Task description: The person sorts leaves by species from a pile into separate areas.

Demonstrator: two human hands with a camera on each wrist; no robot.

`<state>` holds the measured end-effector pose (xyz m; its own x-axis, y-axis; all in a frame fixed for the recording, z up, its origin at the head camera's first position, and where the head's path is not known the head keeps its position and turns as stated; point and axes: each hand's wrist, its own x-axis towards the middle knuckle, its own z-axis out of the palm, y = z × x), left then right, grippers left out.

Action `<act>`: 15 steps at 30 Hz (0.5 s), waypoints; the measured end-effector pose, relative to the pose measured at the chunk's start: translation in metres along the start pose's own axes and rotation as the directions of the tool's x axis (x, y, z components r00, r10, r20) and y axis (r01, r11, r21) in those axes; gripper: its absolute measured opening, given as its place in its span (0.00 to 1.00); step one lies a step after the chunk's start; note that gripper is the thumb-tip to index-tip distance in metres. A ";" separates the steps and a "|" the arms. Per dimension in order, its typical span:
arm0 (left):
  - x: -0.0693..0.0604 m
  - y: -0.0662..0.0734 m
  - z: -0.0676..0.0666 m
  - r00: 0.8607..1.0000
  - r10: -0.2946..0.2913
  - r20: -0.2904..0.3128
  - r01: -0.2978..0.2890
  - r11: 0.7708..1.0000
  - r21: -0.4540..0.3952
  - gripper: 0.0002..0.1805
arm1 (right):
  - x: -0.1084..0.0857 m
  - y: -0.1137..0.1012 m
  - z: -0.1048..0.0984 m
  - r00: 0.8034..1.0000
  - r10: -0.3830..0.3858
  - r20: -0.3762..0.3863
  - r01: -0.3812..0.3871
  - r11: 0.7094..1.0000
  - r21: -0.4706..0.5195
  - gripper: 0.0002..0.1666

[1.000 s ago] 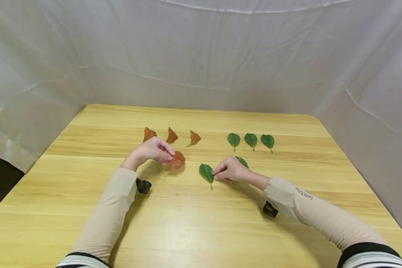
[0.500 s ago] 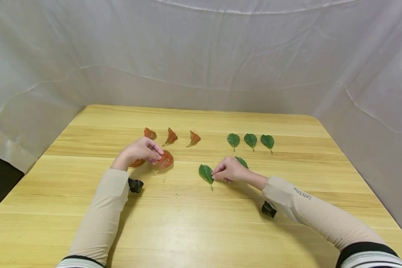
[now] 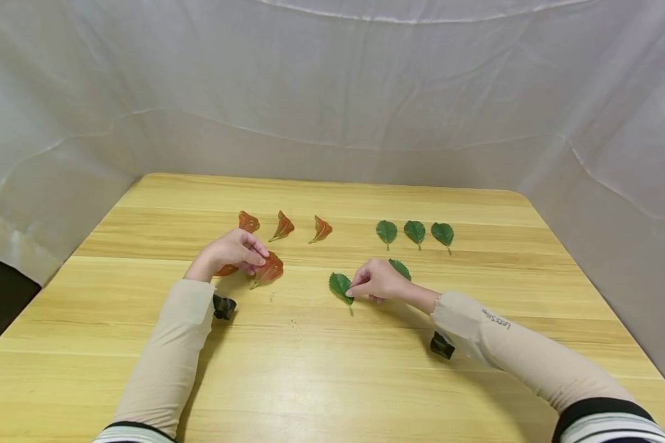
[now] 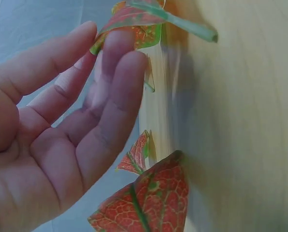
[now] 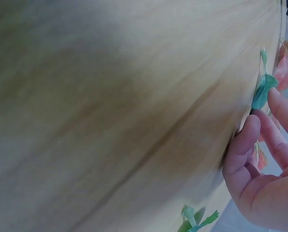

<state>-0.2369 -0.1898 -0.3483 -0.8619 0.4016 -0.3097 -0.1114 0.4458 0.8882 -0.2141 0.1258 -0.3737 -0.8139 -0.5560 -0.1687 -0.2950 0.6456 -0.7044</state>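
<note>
In the head view my left hand pinches a red leaf by its left edge, low over the table. The left wrist view has that leaf at the thumb and fingertips, its green stem pointing away. Another red leaf lies beside the left wrist, partly hidden by the hand. My right hand holds a green leaf by its right edge between thumb and forefinger, at the tabletop. Behind the right hand a second green leaf peeks out, partly covered.
Farther back on the wooden table lie a row of red leaves on the left and a row of green leaves on the right. A pale curtain surrounds the table's back and sides.
My left hand has shifted left with the red leaf and tilted it down, uncovering another red leaf by the wrist. The right hand has barely moved, still pinching the green leaf.
</note>
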 end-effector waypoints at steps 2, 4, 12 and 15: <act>0.000 0.000 -0.001 1.000 0.004 -0.004 -0.004 1.000 0.005 0.10 | 0.000 0.000 0.000 1.000 -0.001 0.000 0.001 1.000 0.003 0.06; -0.001 0.000 -0.001 1.000 0.006 -0.022 -0.005 1.000 0.023 0.11 | 0.001 -0.001 0.000 1.000 -0.005 0.000 0.005 1.000 0.004 0.06; -0.004 0.010 -0.002 0.975 0.101 -0.200 -0.062 0.980 0.192 0.11 | 0.000 -0.004 0.002 1.000 -0.002 -0.014 0.002 1.000 -0.019 0.09; -0.005 0.017 0.003 0.968 0.127 -0.218 -0.082 0.976 0.204 0.11 | 0.000 -0.005 0.002 1.000 -0.008 -0.018 0.008 0.999 -0.035 0.10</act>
<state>-0.2328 -0.1824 -0.3327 -0.9560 0.2706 -0.1131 0.0626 0.5650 0.8227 -0.2113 0.1217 -0.3719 -0.8201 -0.5521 -0.1506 -0.3186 0.6590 -0.6813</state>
